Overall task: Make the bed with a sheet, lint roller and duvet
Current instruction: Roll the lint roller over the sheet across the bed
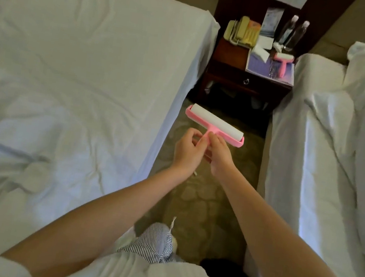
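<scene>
Both hands hold the roller (214, 125) by its pink handle: the left hand (187, 149) pinches it, the right hand (220, 156) curls round it, the white roll just beyond the fingers. The sheet (81, 64) lies wrinkled left of the left hand; rumpled bedding (353, 145) lies right of the right hand. A second roller (283, 61) sits on the desk (226, 58) well beyond both hands.

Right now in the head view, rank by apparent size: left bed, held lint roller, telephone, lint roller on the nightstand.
left bed
held lint roller
telephone
lint roller on the nightstand
Nearness may exaggerate the held lint roller's lead.
</scene>
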`<state>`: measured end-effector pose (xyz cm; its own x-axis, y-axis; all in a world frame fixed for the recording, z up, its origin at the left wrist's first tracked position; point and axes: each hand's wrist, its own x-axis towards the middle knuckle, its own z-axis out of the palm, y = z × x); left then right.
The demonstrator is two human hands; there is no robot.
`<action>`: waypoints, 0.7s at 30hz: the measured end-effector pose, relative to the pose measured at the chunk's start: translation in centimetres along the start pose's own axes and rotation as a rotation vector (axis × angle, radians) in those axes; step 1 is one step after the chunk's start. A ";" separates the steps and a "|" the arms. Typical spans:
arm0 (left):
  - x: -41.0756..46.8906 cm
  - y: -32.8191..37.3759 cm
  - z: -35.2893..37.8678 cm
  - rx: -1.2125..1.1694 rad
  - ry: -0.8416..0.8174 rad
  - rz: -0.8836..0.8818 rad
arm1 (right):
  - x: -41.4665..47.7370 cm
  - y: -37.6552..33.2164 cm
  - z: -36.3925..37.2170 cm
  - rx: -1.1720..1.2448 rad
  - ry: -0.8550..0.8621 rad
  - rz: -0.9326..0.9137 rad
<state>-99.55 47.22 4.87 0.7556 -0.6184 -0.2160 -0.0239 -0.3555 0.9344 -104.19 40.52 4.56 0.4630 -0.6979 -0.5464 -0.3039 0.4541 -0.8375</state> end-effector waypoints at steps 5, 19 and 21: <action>12.7 2.9 3.3 0.011 -0.006 0.035 | 11.6 -7.2 -0.6 -0.035 -0.013 0.028; 50.5 7.6 13.1 0.067 -0.127 -0.075 | 45.9 -25.5 -1.2 -0.148 -0.029 0.165; 55.4 7.6 15.5 0.069 -0.098 -0.146 | 51.7 -26.6 -1.3 -0.189 -0.039 0.176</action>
<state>-68.05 -0.59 -4.40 0.6873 -0.6208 -0.3772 0.0336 -0.4916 0.8702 -73.25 -8.40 -1.44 0.4198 -0.5940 -0.6863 -0.5308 0.4527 -0.7165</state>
